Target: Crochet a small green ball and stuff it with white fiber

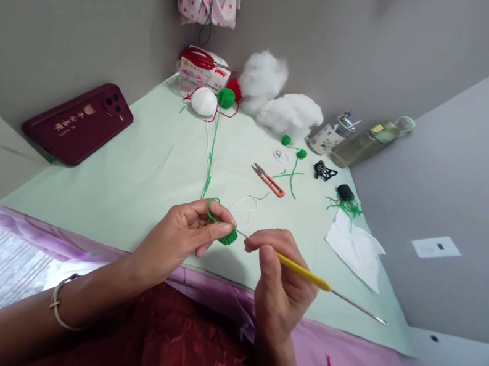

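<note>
Between the thumb and fingers of my left hand (192, 230) is a small green crochet piece (228, 237), pinched at its upper edge. A green yarn strand (211, 159) loops over my left fingers and runs back across the table to a green yarn ball (226, 98). My right hand (282, 277) is closed around the yellow grip of a double-ended crochet hook (304, 272). One metal end of the hook reaches the crochet piece by my left thumb; the other points out to the lower right. Just beyond the hands a thin white thread (247, 208) lies curled.
Orange-handled thread snips (269, 181) lie mid-table. Behind are a white yarn ball (204, 102), white stuffing (291, 114), a pen cup (327, 136) and a bottle (363, 143). A dark red phone (79, 121) leans at left; a white tissue (352, 251) lies at right.
</note>
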Demonstrator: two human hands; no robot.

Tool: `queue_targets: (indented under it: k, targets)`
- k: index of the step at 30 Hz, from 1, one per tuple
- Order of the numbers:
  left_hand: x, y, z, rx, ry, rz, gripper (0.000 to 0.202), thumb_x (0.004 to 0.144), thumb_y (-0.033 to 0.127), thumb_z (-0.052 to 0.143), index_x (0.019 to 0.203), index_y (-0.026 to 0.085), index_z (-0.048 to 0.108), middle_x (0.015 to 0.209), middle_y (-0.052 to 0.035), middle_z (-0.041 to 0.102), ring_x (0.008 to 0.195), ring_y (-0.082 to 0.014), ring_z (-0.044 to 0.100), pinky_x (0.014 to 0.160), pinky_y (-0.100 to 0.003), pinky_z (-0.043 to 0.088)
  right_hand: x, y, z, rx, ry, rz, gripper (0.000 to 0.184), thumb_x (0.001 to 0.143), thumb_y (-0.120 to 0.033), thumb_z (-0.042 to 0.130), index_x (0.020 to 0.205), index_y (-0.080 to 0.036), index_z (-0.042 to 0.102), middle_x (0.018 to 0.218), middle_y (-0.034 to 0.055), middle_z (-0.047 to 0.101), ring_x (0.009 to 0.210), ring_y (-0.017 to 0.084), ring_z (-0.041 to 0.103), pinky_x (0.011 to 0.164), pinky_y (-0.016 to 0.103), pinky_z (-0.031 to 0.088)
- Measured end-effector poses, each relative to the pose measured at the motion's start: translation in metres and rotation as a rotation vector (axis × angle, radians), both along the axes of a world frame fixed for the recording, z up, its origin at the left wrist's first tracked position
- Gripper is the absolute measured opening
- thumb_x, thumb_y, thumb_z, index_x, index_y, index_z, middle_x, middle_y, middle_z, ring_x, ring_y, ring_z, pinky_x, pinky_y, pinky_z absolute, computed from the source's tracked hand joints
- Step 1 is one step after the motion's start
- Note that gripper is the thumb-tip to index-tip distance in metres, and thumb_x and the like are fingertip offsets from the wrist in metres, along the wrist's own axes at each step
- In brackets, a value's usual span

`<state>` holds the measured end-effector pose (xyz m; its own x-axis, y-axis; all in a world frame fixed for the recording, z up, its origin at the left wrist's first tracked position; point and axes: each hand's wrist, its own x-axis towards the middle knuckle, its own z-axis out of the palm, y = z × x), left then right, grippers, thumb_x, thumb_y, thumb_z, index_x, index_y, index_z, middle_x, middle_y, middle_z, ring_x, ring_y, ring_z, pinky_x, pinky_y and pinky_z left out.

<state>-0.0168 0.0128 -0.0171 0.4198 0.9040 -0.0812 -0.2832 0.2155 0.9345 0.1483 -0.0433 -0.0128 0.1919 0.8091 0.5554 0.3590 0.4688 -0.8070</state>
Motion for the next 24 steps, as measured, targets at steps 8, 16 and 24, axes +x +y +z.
queue_targets:
  k: [8,16,24]
  targets:
    - [0.003,-0.002,0.001,-0.008,-0.022,-0.048,0.020,0.087,0.032,0.082,0.097,0.019,0.071,0.078,0.0049,0.064,0.053,-0.0042,0.045,0.049,-0.020,0.034,-0.005,0.008,-0.010,0.030,0.154,0.042,0.022,0.102,-0.018,0.059,0.091,-0.023,0.077,0.081,0.0004,0.069,0.078,0.016,0.063,0.072,0.031,0.049]
    - [0.007,-0.003,0.001,-0.080,-0.083,-0.036,0.051,0.079,0.019,0.087,0.124,0.021,0.062,0.082,0.0059,0.067,0.050,-0.0032,0.045,0.041,-0.016,0.033,-0.004,0.014,-0.018,-0.041,0.358,0.094,0.021,0.103,-0.021,0.061,0.092,-0.025,0.078,0.082,-0.0008,0.070,0.078,0.013,0.062,0.072,0.029,0.048]
    - [0.004,-0.003,-0.001,-0.083,-0.098,-0.030,0.071,0.081,0.016,0.085,0.144,0.024,0.055,0.085,0.0049,0.067,0.052,-0.0028,0.045,0.043,-0.016,0.032,-0.001,0.014,-0.016,-0.078,0.387,0.190,0.018,0.103,-0.024,0.061,0.098,-0.026,0.079,0.088,0.0008,0.070,0.081,0.014,0.062,0.075,0.030,0.050]
